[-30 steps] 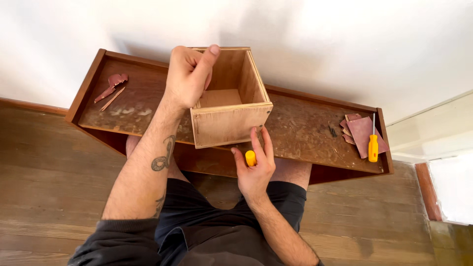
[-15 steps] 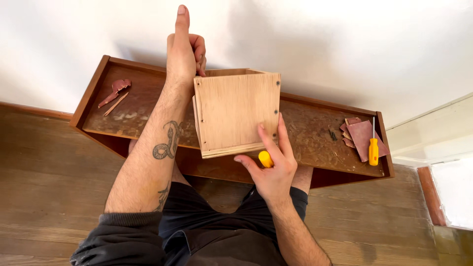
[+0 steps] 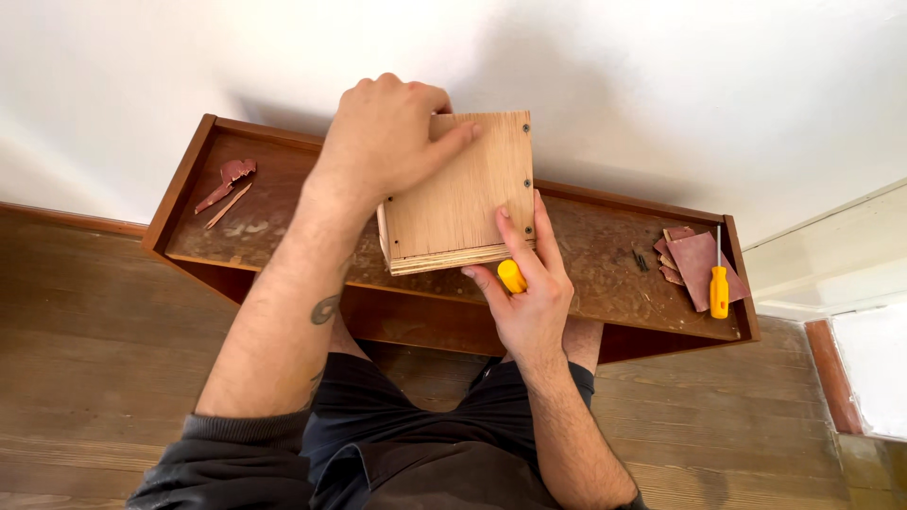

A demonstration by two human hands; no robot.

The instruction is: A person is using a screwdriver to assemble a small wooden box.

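- Head view: we look straight down at our two hands working over a long shallow wooden tray [image 3: 236, 203] set against a white wall [image 3: 661, 85].
- A small plywood box [image 3: 463, 194] sits upright on the tray's floor, near its middle, with a flat panel facing up at us.
- Dark screw heads [image 3: 526, 179] run down the panel's right edge; layered ply shows along the near edge.
- Left hand [image 3: 387, 142]: it lies on top of the box at the upper left corner, fingers curled loosely over the far edge, thumb stretched flat across the panel. It grips the box.
- Right hand [image 3: 529, 293]: it is at the box's near right corner. The index and middle fingers reach up along the panel's right side and touch it.
- The same hand pins a yellow handle [image 3: 511, 276] between thumb and palm; we cannot see the tool's tip.
- Far right on the tray: a second yellow screwdriver [image 3: 719, 283] lies on reddish sandpaper pieces [image 3: 694, 260], well apart from the box.
- A few dark screws [image 3: 640, 260] lie just left of those pieces.
- Far left on the tray: reddish scraps [image 3: 227, 181], well apart from both hands.
- Below the tray: a plank floor [image 3: 85, 321] and our dark shorts [image 3: 397, 444].
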